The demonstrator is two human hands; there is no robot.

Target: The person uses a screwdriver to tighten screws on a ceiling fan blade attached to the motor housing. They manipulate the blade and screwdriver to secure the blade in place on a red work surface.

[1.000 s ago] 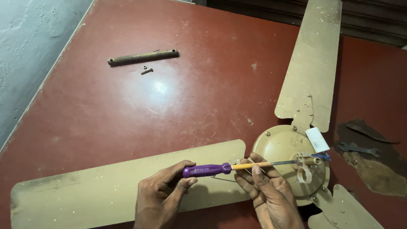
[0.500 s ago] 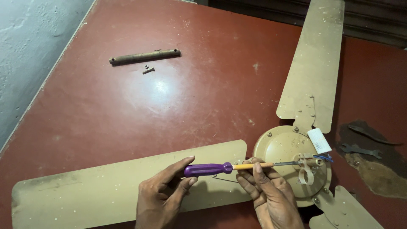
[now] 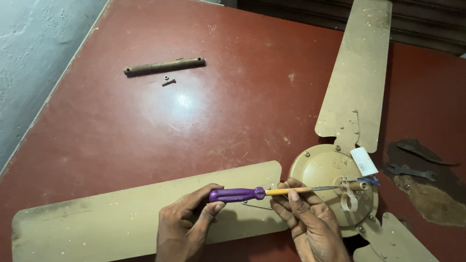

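On the red floor (image 3: pixel 194 121) a dusty beige ceiling fan (image 3: pixel 330 170) lies with its blades spread. The left hand (image 3: pixel 187 225) grips the purple handle of a screwdriver (image 3: pixel 252 194); the right hand (image 3: pixel 308 218) pinches its yellow neck, the tip meeting the central shaft (image 3: pixel 357 185) by the white capacitor (image 3: pixel 364 161). Judged from here, the step goes best with the blade square in the screw slot, the right fingers only steadying, and firm inward pressure before turning. A metal rod (image 3: pixel 164 66), a small bolt (image 3: pixel 168 82) and spanners (image 3: pixel 410 170) lie well apart.

L hand (image 3: pixel 187 221) & R hand (image 3: pixel 310 221) w/ screwdriver (image 3: pixel 252 193), fan hub (image 3: pixel 330 182)
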